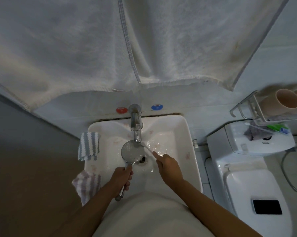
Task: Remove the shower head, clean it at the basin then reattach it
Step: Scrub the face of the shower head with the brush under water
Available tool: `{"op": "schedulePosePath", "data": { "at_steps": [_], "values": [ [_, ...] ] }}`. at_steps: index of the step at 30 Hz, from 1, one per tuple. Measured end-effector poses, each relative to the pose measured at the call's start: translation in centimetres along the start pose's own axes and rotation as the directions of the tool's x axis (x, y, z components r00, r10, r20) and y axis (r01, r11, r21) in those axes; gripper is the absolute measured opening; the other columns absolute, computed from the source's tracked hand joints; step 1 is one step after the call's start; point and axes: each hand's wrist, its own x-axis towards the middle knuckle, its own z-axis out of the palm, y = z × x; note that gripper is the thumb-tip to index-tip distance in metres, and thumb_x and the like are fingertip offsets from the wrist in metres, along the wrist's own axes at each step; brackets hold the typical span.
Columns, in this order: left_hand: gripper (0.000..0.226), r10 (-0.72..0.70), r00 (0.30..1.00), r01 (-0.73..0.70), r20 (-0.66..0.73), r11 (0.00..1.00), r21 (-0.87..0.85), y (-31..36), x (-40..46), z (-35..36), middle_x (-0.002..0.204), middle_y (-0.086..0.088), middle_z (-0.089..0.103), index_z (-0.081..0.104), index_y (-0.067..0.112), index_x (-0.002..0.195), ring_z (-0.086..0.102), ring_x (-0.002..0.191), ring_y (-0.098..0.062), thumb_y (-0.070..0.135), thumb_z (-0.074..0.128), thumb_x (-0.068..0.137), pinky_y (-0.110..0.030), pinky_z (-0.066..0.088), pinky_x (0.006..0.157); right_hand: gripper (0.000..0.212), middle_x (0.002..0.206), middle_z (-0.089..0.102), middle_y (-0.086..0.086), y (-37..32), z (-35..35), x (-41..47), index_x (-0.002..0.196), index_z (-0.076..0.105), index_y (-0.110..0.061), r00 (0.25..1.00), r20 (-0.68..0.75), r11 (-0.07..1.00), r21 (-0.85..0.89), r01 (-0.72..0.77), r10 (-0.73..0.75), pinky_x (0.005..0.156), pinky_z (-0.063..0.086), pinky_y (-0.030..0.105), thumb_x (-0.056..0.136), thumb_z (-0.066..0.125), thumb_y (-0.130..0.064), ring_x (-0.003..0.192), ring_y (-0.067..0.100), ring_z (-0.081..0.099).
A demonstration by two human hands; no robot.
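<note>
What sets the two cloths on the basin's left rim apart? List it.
The upper cloth has blue-grey and white stripes; the lower cloth has purple-grey and white ones. The upper hangs beside the tap end, the lower beside the left hand. Both drape over the basin rim.

- I see the faucet (135, 124) reaching over the middle of the basin (187, 134), its spout just above the shower head (132, 152), blocking any approach from the back.
- The shower head fills the bowl's centre and left; the right half of the bowl is open water.
- Two striped cloths (89, 145) hang over the left rim.
- A hanging towel (93, 48) closes off the space above.
- The toilet (247, 177) crowds the basin's right side.
</note>
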Motion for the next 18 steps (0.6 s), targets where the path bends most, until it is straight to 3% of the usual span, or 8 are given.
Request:
{"op": "schedulePosePath", "data": {
  "at_steps": [5, 9, 12, 14, 18],
  "values": [
    [0.033, -0.002, 1.000, 0.002, -0.001, 1.000, 0.015, -0.11, 0.01, -0.01, 0.053, -0.003, 0.044, 0.055, 0.007, 0.079, 0.036, 0.034, -0.012, 0.032, 0.047, 0.098, -0.018, 0.033, 0.039, 0.044, 0.088, 0.058, 0.018, -0.54, 0.02, -0.54, 0.140, 0.050, -0.026, 0.998, 0.045, 0.998, 0.039, 0.044, -0.046, 0.070, 0.046, 0.037, 0.098, 0.045, -0.015, 0.081, 0.036, 0.059],
    [0.034, -0.007, 1.000, 0.007, 0.001, 0.999, 0.036, 0.01, -0.14, 0.00, 0.053, -0.002, 0.044, 0.054, 0.008, 0.077, 0.036, 0.034, -0.012, 0.034, 0.047, 0.097, -0.018, 0.033, 0.039, 0.045, 0.090, 0.058, 0.016, -0.19, -0.03, -0.13, 0.142, 0.047, -0.028, 1.000, 0.015, 1.000, 0.023, -0.019, 0.018, 0.071, 0.044, 0.036, 0.099, 0.044, -0.015, 0.084, 0.034, 0.058],
    [0.036, -0.015, 1.000, 0.015, -0.004, 0.999, 0.039, 0.03, -0.09, -0.13, 0.052, -0.002, 0.043, 0.054, 0.008, 0.077, 0.036, 0.034, -0.012, 0.037, 0.047, 0.097, -0.018, 0.033, 0.038, 0.043, 0.080, 0.055, 0.013, -0.61, -0.10, -0.59, 0.137, 0.054, -0.026, 0.998, 0.042, 0.995, 0.091, 0.036, -0.041, 0.070, 0.045, 0.035, 0.096, 0.047, -0.015, 0.078, 0.034, 0.058],
    [0.037, -0.028, 1.000, 0.028, 0.007, 1.000, 0.014, -0.03, 0.00, -0.42, 0.051, -0.001, 0.043, 0.053, 0.009, 0.076, 0.036, 0.035, -0.011, 0.039, 0.046, 0.097, -0.019, 0.033, 0.039, 0.042, 0.076, 0.051, 0.010, -0.60, -0.04, -0.59, 0.136, 0.056, -0.026, 0.998, 0.038, 0.995, 0.088, 0.052, -0.056, 0.069, 0.044, 0.034, 0.096, 0.048, -0.015, 0.076, 0.033, 0.058],
    [0.040, -0.049, 0.997, 0.053, 0.056, 0.996, -0.073, -0.19, 0.10, -0.94, 0.050, 0.002, 0.042, 0.051, 0.011, 0.073, 0.034, 0.037, -0.010, 0.043, 0.046, 0.097, -0.019, 0.032, 0.040, 0.041, 0.082, 0.060, 0.014, -0.07, 0.16, -0.52, 0.134, 0.058, -0.027, 1.000, -0.008, 0.996, 0.079, 0.031, -0.030, 0.070, 0.045, 0.034, 0.095, 0.048, -0.018, 0.079, 0.033, 0.060]
  ]
}}
